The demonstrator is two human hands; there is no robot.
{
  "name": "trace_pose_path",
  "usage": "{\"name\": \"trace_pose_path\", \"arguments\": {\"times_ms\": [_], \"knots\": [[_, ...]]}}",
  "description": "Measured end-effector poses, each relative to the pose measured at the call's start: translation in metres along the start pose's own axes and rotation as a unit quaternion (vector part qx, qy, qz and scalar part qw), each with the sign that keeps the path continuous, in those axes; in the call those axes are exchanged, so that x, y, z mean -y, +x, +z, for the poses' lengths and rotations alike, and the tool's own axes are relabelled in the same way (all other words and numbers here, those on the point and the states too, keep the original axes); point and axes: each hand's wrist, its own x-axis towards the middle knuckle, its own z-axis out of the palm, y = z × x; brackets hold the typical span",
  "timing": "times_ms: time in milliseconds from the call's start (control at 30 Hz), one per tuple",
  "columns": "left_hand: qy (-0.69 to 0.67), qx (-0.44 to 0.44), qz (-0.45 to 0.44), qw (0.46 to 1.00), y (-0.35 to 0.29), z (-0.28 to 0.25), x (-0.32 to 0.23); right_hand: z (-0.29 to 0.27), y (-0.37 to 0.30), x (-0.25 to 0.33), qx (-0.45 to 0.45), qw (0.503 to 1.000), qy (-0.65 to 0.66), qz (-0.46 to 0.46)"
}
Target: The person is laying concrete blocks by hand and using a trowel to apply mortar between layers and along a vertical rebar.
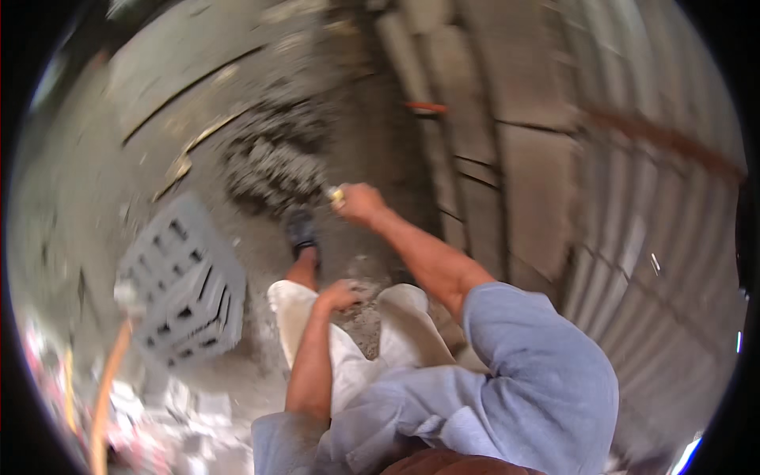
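Note:
My right hand (360, 203) reaches forward, its fingers closed round the yellow handle of a trowel (338, 195). Its blade is lost in blur against a heap of wet grey mortar (273, 170) on the ground. My left hand (342, 295) hangs between my bent knees, close to the pale trousers (344, 356); motion smears its fingers. Just short of the mortar stands my dark shoe (301, 228).
A grey slotted plastic crate (186, 293) stands to the left, near a long wooden handle (109, 388). On the right run rows of concrete blocks (538, 182), an orange strip (427, 107) on them, and corrugated sheeting (633, 237). Blurred litter (190, 412) lies lower left.

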Motion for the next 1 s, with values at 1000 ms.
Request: {"name": "trace_pose_path", "arguments": {"times_ms": [1000], "knots": [[0.377,-0.178,0.652,0.633,-0.217,0.409,-0.716,-0.14,-0.682,-0.266,-0.261,0.863,0.264,0.343]]}}
